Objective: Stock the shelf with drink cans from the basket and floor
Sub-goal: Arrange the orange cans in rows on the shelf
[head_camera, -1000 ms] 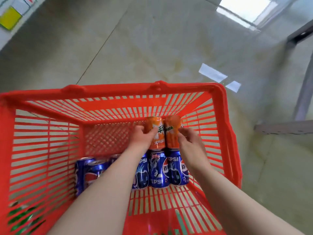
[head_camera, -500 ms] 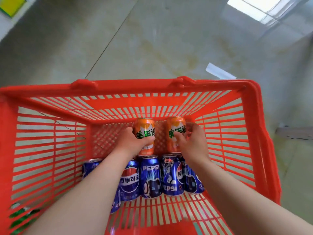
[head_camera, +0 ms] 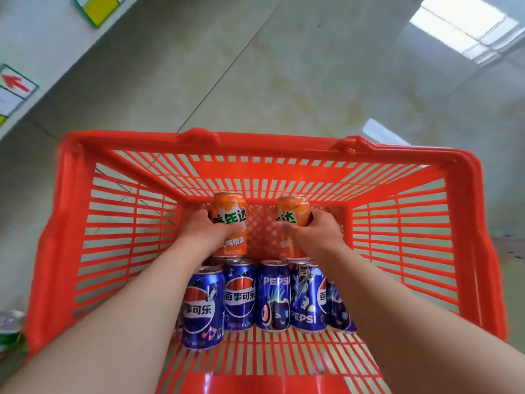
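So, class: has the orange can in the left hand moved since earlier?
Yes. The left hand drew its orange can leftward along the basket's far wall, opening a gap from the other orange can.

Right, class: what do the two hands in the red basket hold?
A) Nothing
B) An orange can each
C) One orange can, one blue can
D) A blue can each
B: the left hand grips the left orange can and the right hand grips the right orange can.

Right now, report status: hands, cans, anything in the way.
Left hand grips left orange can; right hand grips right orange can. Both cans inside red basket, beyond blue Pepsi cans. Nothing across the basket's open top.
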The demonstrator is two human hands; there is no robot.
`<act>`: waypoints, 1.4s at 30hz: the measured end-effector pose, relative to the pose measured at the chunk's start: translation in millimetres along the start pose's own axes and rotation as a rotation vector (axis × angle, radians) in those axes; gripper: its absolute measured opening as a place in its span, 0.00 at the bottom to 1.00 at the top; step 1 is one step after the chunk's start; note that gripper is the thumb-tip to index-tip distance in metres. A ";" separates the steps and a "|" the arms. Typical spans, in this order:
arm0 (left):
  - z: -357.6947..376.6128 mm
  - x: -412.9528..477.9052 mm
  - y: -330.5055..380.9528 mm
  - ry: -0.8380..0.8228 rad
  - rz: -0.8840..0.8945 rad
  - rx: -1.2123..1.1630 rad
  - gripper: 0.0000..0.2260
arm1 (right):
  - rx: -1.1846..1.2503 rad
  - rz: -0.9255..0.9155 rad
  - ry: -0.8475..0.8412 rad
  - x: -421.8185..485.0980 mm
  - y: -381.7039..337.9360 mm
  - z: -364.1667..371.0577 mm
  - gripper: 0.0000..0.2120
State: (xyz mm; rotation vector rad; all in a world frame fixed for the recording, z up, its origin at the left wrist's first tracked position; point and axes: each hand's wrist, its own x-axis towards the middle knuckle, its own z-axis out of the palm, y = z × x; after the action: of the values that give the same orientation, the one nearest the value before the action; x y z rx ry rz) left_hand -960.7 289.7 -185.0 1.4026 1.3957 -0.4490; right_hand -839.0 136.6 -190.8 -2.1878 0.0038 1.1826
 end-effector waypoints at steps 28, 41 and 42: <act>-231.5 -374.6 130.8 0.068 0.232 -0.472 0.09 | 0.276 -0.259 -0.269 -331.4 -273.6 -135.2 0.25; -314.7 -491.8 98.5 0.222 0.400 -0.579 0.26 | 0.069 -0.517 -0.458 -417.7 -368.5 -106.1 0.30; -320.7 -499.9 91.2 0.249 0.402 -0.588 0.28 | 0.054 -0.536 -0.487 -426.1 -373.3 -102.1 0.29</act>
State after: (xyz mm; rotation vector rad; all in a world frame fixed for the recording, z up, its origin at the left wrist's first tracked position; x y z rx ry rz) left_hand -1130.6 337.2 389.3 1.2204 1.2523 0.3851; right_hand -906.8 255.6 368.3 -1.6468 -0.6992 1.3289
